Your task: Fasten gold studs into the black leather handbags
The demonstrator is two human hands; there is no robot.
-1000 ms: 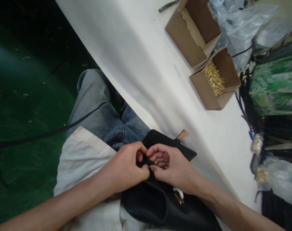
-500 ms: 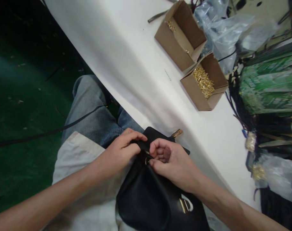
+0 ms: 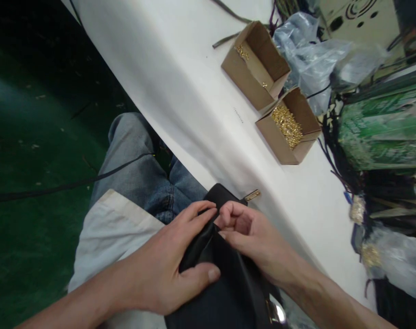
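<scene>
A black leather bag (image 3: 225,288) lies on my lap against the edge of the white table (image 3: 180,82). My left hand (image 3: 167,265) clasps a fold of the bag, fingers stretched over the top and thumb pressed beneath. My right hand (image 3: 245,233) is curled beside it, fingertips pinching the bag's upper edge. A gold metal fitting (image 3: 252,195) sticks out from the bag's far corner. Another shiny clasp (image 3: 274,313) shows low on the bag.
Two open cardboard boxes stand on the table: the nearer box (image 3: 288,125) holds several small gold parts, the farther box (image 3: 254,66) only a few. Clear plastic bags (image 3: 314,59), black straps and green packets (image 3: 382,128) crowd the right side. A black cord (image 3: 74,183) crosses my jeans.
My left hand has spread and slid down over the bag, gripping a fold. The right hand stays pinched at the bag's top edge. The bag has turned and shifted lower.
</scene>
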